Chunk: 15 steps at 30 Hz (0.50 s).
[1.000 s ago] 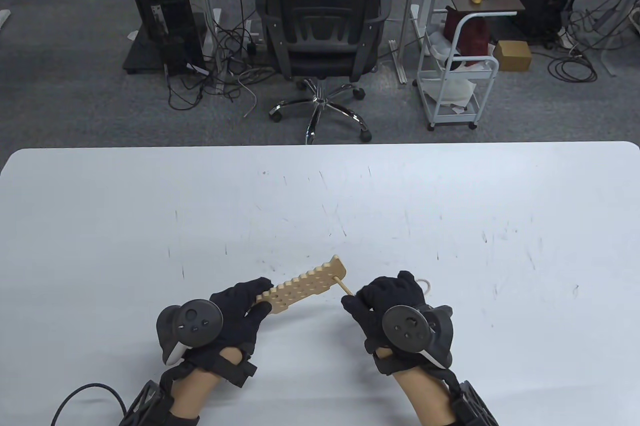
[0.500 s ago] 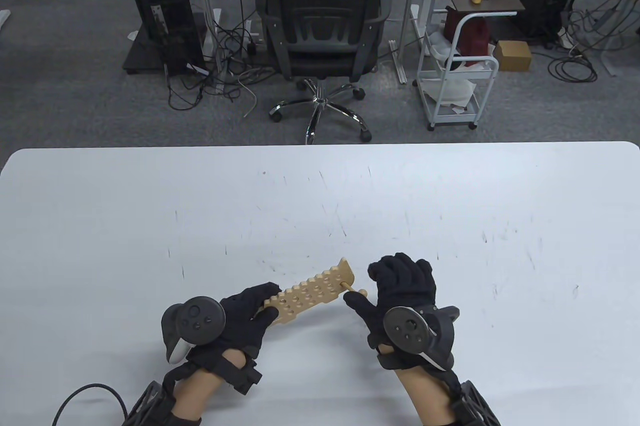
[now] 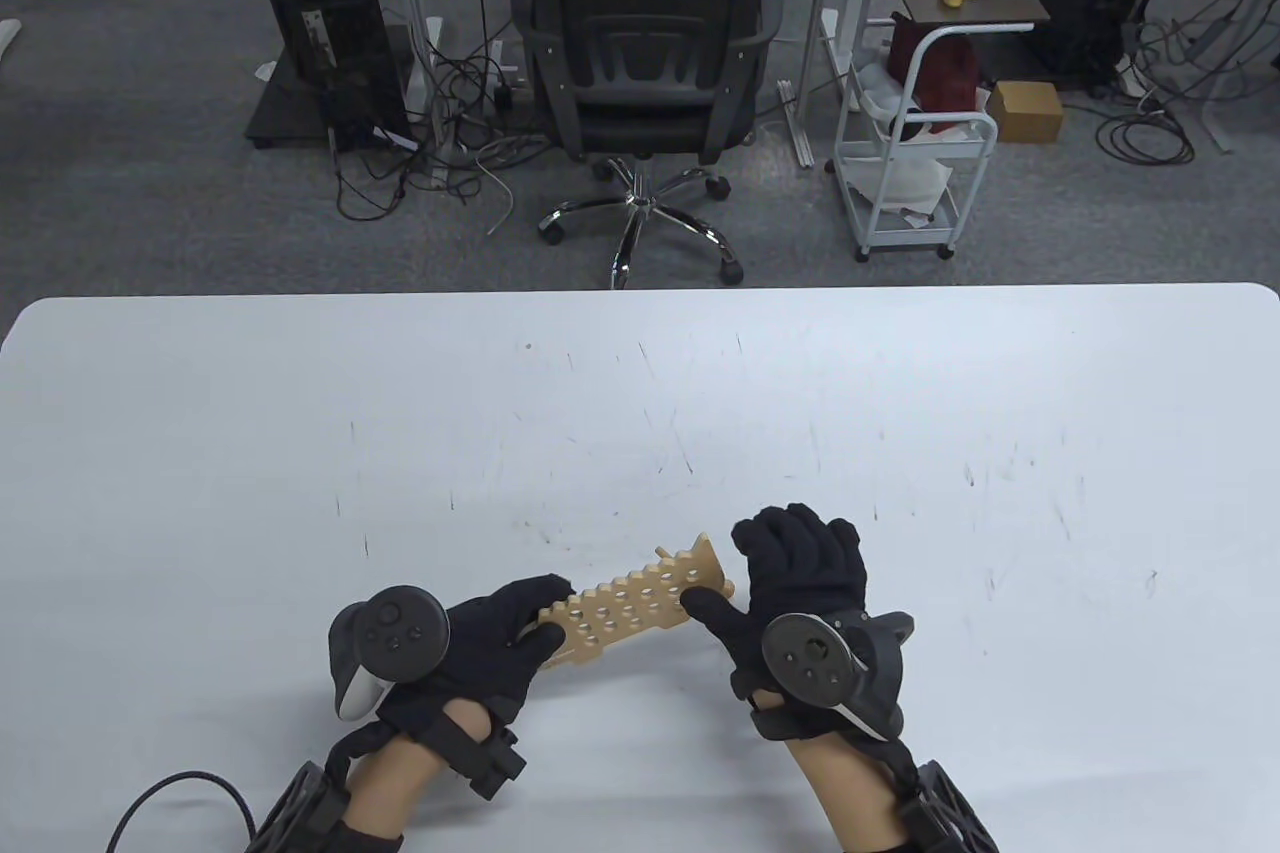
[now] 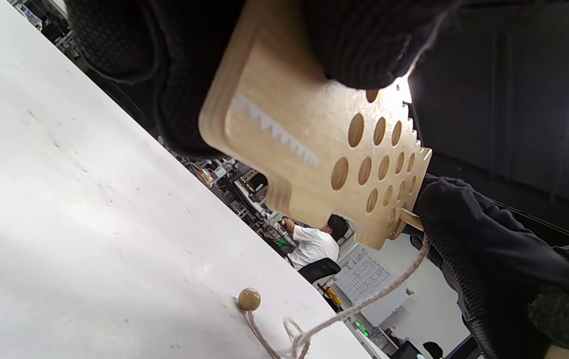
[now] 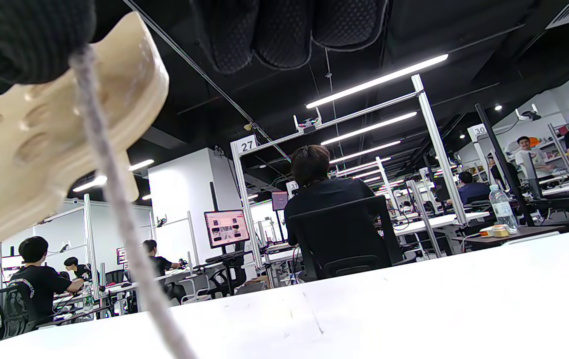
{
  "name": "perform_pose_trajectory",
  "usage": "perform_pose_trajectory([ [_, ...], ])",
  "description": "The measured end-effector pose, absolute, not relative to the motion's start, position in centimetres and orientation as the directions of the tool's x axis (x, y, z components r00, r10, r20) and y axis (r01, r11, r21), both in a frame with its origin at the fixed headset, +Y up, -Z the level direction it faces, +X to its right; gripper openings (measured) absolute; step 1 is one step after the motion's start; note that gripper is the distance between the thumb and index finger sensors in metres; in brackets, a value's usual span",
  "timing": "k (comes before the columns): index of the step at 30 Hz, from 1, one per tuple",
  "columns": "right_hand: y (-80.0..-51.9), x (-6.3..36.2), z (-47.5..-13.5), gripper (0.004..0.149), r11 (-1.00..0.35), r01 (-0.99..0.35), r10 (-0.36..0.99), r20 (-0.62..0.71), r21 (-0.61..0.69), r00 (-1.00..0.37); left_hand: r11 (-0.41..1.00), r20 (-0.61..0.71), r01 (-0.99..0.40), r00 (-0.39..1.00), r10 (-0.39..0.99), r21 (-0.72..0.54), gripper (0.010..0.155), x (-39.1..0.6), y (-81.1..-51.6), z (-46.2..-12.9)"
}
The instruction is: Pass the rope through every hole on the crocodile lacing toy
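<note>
the croc [image 3: 630, 605] sits between my hands, off the table: stiff light wood, best held by its snout edges. my left hand [image 3: 480, 638] grips that end. rope [image 4: 364, 304] is limp; steer it by the needle [image 4: 410, 219], which my right hand [image 3: 790, 583] pinches at the tail hole.

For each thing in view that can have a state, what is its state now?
crocodile toy: held above the table, tilted.
wooden needle: pushed into a hole at the toy's end.
rope: hangs slack down to the table.
wooden bead: lies on the table.
left hand: grips the toy.
right hand: pinches the needle's end.
</note>
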State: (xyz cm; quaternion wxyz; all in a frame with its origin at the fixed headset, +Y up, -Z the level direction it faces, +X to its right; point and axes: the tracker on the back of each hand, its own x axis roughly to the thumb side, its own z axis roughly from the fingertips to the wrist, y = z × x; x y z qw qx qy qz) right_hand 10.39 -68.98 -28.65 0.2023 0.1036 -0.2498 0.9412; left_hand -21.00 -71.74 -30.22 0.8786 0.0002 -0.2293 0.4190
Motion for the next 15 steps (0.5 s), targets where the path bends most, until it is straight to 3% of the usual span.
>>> perform_pose_trajectory([
  [5, -69.0, 10.16, -28.68, 0.076, -0.795, -0.433, 0.327, 0.302, -0.425, -0.896, 0.61, 0.387, -0.753, 0.5, 0.775, -0.248, 0.055, -20.9, -71.9, -30.33],
  [15, -68.71, 10.36, -28.48, 0.074, -0.774, -0.464, 0.353, 0.315, -0.43, -0.881, 0.6, 0.348, -0.766, 0.51, 0.786, -0.232, 0.055, -21.25, -71.84, -30.47],
])
